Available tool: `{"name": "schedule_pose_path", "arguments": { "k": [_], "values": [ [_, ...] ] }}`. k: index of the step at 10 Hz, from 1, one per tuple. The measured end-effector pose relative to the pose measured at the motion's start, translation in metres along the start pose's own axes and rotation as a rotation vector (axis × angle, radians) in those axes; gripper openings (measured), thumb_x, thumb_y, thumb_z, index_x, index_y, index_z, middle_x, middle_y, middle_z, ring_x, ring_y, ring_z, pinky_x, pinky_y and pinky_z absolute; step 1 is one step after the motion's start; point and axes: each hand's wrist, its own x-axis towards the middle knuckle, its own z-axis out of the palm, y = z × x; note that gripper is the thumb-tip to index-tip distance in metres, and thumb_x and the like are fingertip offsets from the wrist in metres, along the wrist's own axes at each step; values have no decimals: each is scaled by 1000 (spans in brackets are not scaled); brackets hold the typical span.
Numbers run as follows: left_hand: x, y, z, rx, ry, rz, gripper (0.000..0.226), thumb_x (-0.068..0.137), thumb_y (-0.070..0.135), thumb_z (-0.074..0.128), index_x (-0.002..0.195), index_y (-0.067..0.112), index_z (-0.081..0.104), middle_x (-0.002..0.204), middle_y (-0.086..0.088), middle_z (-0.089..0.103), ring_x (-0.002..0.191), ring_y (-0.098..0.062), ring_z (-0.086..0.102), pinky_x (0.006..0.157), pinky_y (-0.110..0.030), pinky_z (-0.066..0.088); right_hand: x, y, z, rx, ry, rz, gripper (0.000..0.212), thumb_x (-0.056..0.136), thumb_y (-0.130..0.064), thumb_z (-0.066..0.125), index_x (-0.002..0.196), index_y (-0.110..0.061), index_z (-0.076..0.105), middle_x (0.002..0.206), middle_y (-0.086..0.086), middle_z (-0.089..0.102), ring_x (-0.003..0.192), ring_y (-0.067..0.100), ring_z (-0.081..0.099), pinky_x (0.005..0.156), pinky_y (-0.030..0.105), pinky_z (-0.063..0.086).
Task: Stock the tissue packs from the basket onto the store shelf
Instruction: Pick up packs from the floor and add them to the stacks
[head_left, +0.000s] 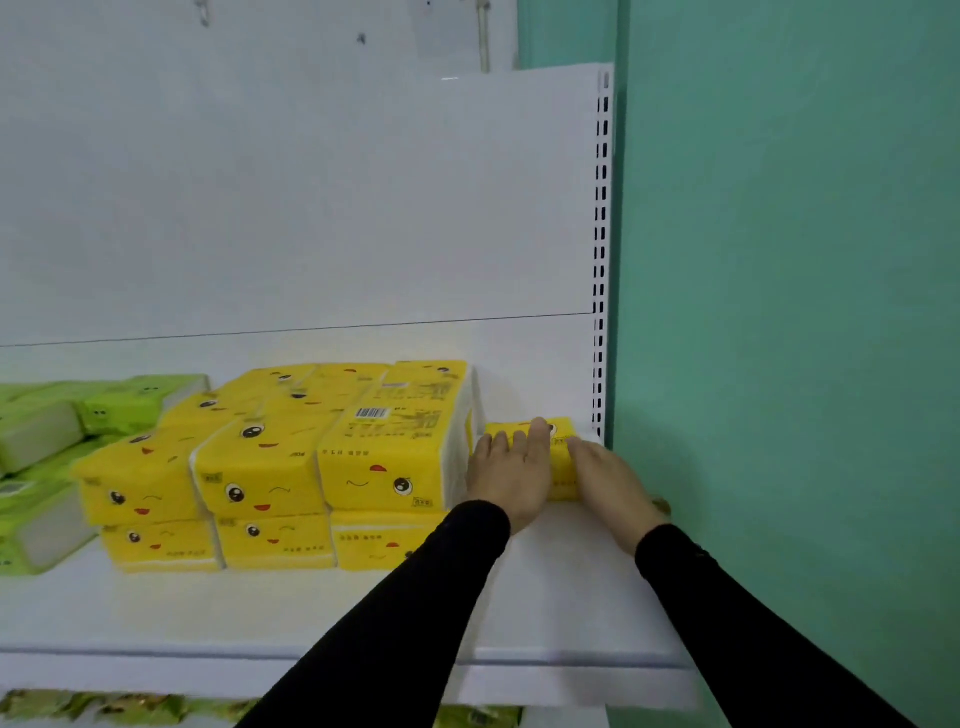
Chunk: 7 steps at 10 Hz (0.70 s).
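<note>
White metal store shelf (322, 613): two-layer stack of yellow smiley-face tissue packs (291, 467) mid-shelf, green packs (47, 447) to its left. Single yellow plastic-wrapped tissue pack (562, 441) lies at shelf's right end, between both hands. Left hand (511, 478) flat on top, fingers straight; right hand (608, 480) presses its right side, fingers extended.

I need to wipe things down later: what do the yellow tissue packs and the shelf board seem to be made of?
The yellow tissue packs look wrapped in thin glossy plastic film: printed faces, soft rounded corners, white tissue showing at the ends. The shelf board looks like white painted metal, smooth with a faint sheen and a folded front lip, though coated board is possible.
</note>
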Motion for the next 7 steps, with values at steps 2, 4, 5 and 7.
{"name": "schedule_pose_path", "arguments": {
  "k": [2,4,5,7],
  "values": [
    [73,-13,20,-107,123,-73,55,105,28,6,142,2,37,139,-21,48,131,-35,39,111,-38,20,66,20,16,446,-112,160,68,93,-71,27,95,-25,78,109,1,74,107,18,67,107,43,45],
    [114,-18,29,-76,224,-134,63,94,35,1,129,7,44,128,-19,53,119,-37,45,103,-43,28,95,18,24,570,-184,186,73,101,-62,18,95,-17,76,105,6,76,107,20,67,108,43,44],
    [116,-21,35,-100,278,-124,84,82,50,-7,124,9,53,127,-16,55,121,-33,43,107,-43,28,101,13,25,592,-181,196,75,102,-61,16,92,-16,76,99,10,76,98,21,70,98,40,51],
    [100,-20,34,-140,297,-105,60,98,36,1,121,10,51,124,-15,57,121,-33,47,106,-43,29,109,18,24,677,-231,206,72,102,-59,14,112,-11,67,105,8,71,94,19,66,68,29,51]
  ]
}}
